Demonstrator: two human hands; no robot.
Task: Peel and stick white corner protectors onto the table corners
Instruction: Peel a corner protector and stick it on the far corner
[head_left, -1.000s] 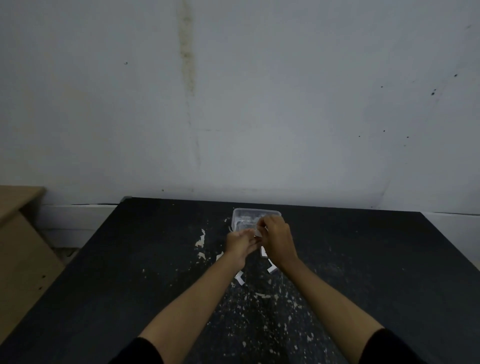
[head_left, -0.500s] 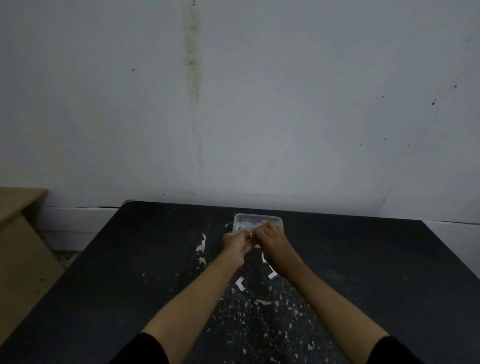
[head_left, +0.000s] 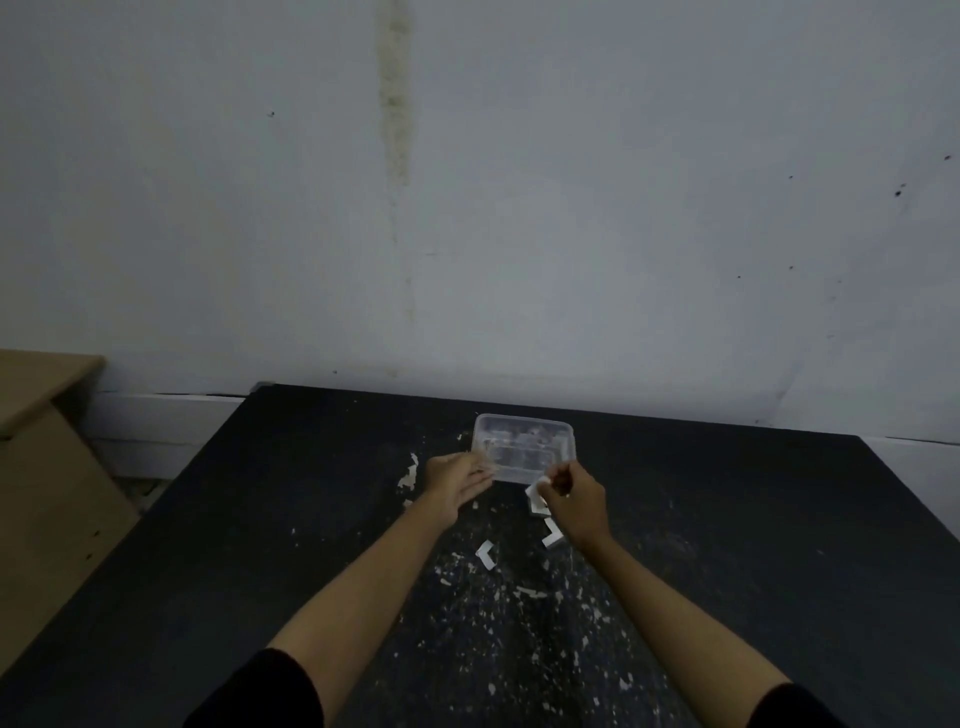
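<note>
Here the right hand (head_left: 577, 501) is curled, thumb and fingertips pinching a white corner protector (head_left: 534, 488) just in front of the near edge of a clear plastic container (head_left: 522, 447). The left hand (head_left: 456, 482) is held wide, its fingers straight and together, reaching to the container's near left corner; whether the tips touch the rim cannot be told in this dim light. The container sits on the black table (head_left: 753, 545), toward the far side and near the wall, with pale pieces inside that are too blurred to make out.

Three more white L-shaped pieces lie loose on the tabletop. A second protector (head_left: 538, 508) is just under the pinched one, a third protector (head_left: 551, 536) lies beside the right wrist, and a fourth protector (head_left: 486, 554) lies between the two forearms, well apart from the container. The table surface around them is speckled with white chips and flecks (head_left: 524, 592), with a larger pale patch (head_left: 410, 473) just left of the left hand.

Both forearms are bare, ending in black sleeves (head_left: 270, 691) at the bottom edge. A tan wooden cabinet (head_left: 47, 467) stands left of the table. The grey wall (head_left: 623, 234) behind carries a vertical brownish stain (head_left: 395, 114).
</note>
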